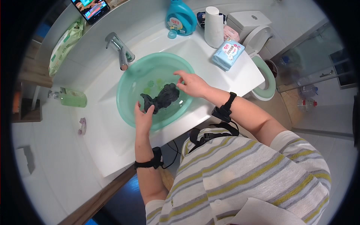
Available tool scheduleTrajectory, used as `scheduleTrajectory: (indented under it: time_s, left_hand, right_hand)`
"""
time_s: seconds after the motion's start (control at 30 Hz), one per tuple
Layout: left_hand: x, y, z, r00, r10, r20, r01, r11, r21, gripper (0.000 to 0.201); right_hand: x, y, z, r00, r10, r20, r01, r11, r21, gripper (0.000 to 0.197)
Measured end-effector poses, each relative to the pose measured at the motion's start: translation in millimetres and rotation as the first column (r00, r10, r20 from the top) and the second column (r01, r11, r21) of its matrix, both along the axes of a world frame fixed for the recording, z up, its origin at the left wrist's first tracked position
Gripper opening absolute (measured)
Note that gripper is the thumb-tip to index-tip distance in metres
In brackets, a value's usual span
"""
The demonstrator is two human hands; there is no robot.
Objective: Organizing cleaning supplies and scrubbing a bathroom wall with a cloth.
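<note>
A wet, crumpled dark grey piece of cloth (167, 96) lies in shallow water in a round green plastic basin (125, 108). My left hand (143, 119) reaches over the basin's near left rim. Its thumb and fingers are apart at the left end of the cloth, the thumb seeming to touch it. My right hand (193, 85) is over the right side of the basin, fingers spread and slightly bent. Its thumb is close beside the right end of the cloth; whether they touch I cannot tell. Pale green shapes show on the basin's bottom.
The basin sits in a white sink (107, 142) below a metal faucet (120, 52). Behind stand a blue detergent bottle (181, 18), its cap (172, 34), a paper roll (214, 30) and a blue package (228, 54). A green pump bottle (73, 98) is left; a toilet (264, 75) is right.
</note>
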State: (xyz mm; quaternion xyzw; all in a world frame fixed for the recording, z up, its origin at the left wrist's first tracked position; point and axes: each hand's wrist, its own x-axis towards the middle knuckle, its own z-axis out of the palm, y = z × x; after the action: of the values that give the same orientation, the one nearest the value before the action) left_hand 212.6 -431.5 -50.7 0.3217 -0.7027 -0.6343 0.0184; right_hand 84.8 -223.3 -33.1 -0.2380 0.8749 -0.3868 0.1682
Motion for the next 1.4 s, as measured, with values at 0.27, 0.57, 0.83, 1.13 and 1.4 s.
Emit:
scheduleTrajectory:
  time_s: [0.27,0.57,0.83,1.13,1.4]
  left_hand:
    - [-10,-14,-28,0.787,-0.5,0.361,0.582,0.41,-0.702,0.064]
    - [-1,-33,-42,0.779,-0.535,0.327,0.627,0.674,-0.391,0.068]
    - [3,-18,-12,0.936,-0.286,0.203,0.298,0.954,-0.028,0.074]
    - [-12,-9,-28,0.957,-0.282,-0.066,0.283,0.959,0.015,0.078]
    - [-21,-4,1,0.993,0.077,-0.084,-0.053,0.964,0.261,0.042]
  right_hand:
    - [21,-43,-17,0.84,0.535,-0.095,-0.461,0.794,0.397,0.047]
    - [-5,-87,-69,0.84,0.496,0.222,-0.509,0.578,0.638,0.042]
    - [-12,-86,-62,0.864,0.423,0.272,-0.495,0.622,0.606,0.028]
    - [0,-81,74,0.825,0.416,0.382,-0.244,0.872,-0.424,0.009]
    - [-8,-63,107,0.699,0.487,0.524,0.262,0.507,-0.821,0.006]
